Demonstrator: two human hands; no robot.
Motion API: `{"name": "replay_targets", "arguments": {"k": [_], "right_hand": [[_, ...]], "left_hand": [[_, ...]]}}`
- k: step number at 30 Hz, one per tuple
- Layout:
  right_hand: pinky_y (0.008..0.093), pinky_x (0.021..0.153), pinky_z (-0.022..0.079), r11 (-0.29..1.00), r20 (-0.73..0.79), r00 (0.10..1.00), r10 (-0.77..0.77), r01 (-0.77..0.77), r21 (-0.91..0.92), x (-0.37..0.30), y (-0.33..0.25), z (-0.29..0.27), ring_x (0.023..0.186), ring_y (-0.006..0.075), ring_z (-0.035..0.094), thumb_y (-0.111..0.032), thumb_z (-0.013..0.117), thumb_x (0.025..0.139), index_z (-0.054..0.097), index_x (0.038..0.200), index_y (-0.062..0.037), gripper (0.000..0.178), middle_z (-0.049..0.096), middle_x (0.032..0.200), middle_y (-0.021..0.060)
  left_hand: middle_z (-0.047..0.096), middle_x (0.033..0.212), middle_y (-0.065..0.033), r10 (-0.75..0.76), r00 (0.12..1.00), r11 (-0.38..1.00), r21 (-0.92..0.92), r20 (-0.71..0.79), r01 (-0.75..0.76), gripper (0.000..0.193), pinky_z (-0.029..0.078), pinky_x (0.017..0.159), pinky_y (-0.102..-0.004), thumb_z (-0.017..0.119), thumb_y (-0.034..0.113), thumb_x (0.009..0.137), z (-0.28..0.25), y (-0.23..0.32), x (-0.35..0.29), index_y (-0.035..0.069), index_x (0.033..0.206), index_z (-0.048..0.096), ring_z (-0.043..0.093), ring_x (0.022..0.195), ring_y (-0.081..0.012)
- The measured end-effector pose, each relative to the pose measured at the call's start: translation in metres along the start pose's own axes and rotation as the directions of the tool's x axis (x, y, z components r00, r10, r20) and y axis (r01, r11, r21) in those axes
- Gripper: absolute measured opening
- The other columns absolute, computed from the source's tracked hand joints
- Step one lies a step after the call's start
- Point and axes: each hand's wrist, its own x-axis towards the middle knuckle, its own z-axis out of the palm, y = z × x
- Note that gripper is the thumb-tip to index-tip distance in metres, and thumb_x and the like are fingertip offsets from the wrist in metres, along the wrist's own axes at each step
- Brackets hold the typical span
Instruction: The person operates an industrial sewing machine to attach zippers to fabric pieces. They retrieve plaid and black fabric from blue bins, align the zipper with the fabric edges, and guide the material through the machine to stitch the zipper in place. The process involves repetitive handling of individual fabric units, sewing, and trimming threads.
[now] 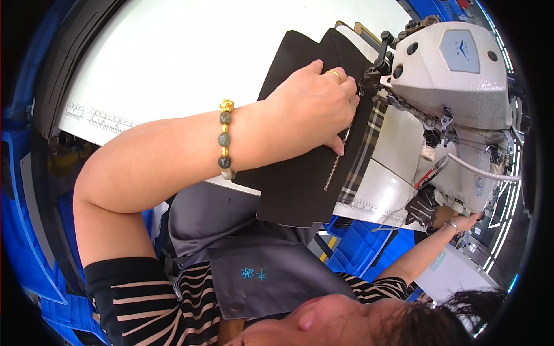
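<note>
Head view: left hand (314, 106) flat, pressing black fabric (300, 184) with zipper (337, 158) by needle of white sewing machine (456, 86); right hand (464, 222) far right, grip unclear; zipper seam seemingly mostly unsewn.

A broad white laminate work table (190, 63) with a printed measuring scale (101, 118) along its near edge fills most of the view. Blue plastic crates (366, 245) stand below the table on the far side, and further blue plastic bins (23, 230) sit along the opposite rim. A blue structure (438, 7) shows at the upper edge. Parallel strips of bright ceiling light (511, 179) curve along one side. Lighting is even and strong.
</note>
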Motion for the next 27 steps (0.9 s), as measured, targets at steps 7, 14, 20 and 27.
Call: {"name": "replay_targets", "arguments": {"k": [7,14,20,27], "right_hand": [[0.0434,0.1,0.054,0.993,-0.026,1.0,-0.009,0.012,0.117,-0.012,-0.004,0.01,0.112,0.0289,0.065,-0.033,0.052,0.11,0.06,0.133,0.0124,0.051,0.066,0.131,0.0185],[0.0442,0.103,0.053,0.99,-0.012,0.999,0.05,-0.048,0.131,-0.019,-0.002,0.013,0.115,0.0291,0.066,-0.034,0.048,0.111,0.06,0.137,0.0092,0.052,0.066,0.134,0.0168],[0.0455,0.102,0.054,0.991,0.042,0.996,0.077,-0.081,0.105,-0.02,-0.006,0.017,0.118,0.0312,0.066,-0.034,0.048,0.111,0.057,0.143,0.0074,0.053,0.066,0.136,0.0158],[0.0447,0.103,0.054,0.985,0.075,0.992,0.104,-0.113,0.131,0.001,0.012,-0.001,0.118,0.0305,0.067,-0.038,0.046,0.113,0.061,0.14,0.0077,0.055,0.066,0.137,0.016]], "left_hand": [[0.064,0.142,-0.0116,-0.012,1.0,1.0,0.007,0.001,0.012,0.079,0.047,0.116,-0.0451,0.081,0.055,0.078,-0.001,0.0,-0.001,0.004,0.137,0.067,0.056,0.138,-0.0282],[0.064,0.143,-0.0115,-0.009,1.0,1.0,-0.001,-0.003,0.009,0.078,0.047,0.116,-0.0453,0.081,0.054,0.079,-0.001,0.0,0.0,0.004,0.137,0.067,0.056,0.138,-0.0283],[0.063,0.144,-0.0113,-0.009,1.0,0.999,0.044,-0.025,0.01,0.078,0.047,0.116,-0.0448,0.081,0.054,0.079,-0.001,0.0,-0.001,0.004,0.137,0.067,0.057,0.138,-0.0283],[0.065,0.143,-0.0103,-0.006,1.0,0.997,0.077,-0.014,0.007,0.078,0.047,0.115,-0.0444,0.079,0.057,0.079,-0.001,0.001,0.0,0.006,0.137,0.068,0.057,0.137,-0.0282]]}}
